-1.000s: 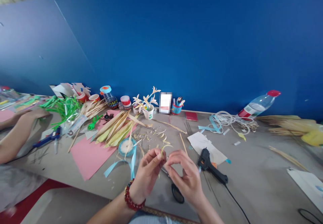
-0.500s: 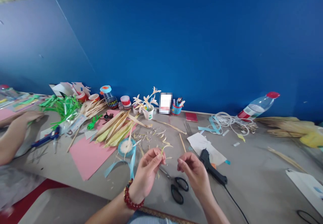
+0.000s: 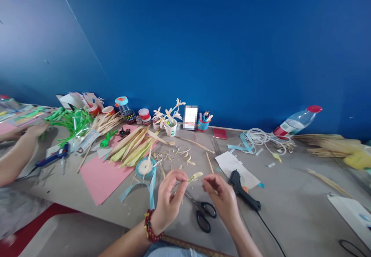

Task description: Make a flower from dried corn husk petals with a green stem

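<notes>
Between the thumb and forefinger of my left hand (image 3: pixel 171 193) is a small pale green-white strip of husk (image 3: pixel 196 176), its tip pointing right. My right hand (image 3: pixel 219 191) hovers just right of the strip, thumb and fingers drawn together; whether anything is in them I cannot make out. Below and between the hands lie black-handled scissors (image 3: pixel 206 216). A black glue gun (image 3: pixel 243 193) rests beside my right hand. Beyond my left hand, small curled husk scraps (image 3: pixel 171 156) are scattered near a roll of blue ribbon (image 3: pixel 145 168).
Corn husks (image 3: pixel 131 147) lie on pink paper (image 3: pixel 101 181) at left. Husk flowers in a white cup (image 3: pixel 171 128) stand near the blue wall (image 3: pixel 232 56). A bottle (image 3: pixel 298 121) leans at right. A co-worker's arm (image 3: pixel 17 156) reaches in beside a blue glue gun (image 3: pixel 53 158).
My left hand has turned, so the husk strip now points right, towards my right hand, with its broad face showing. My right hand has shifted slightly left.
</notes>
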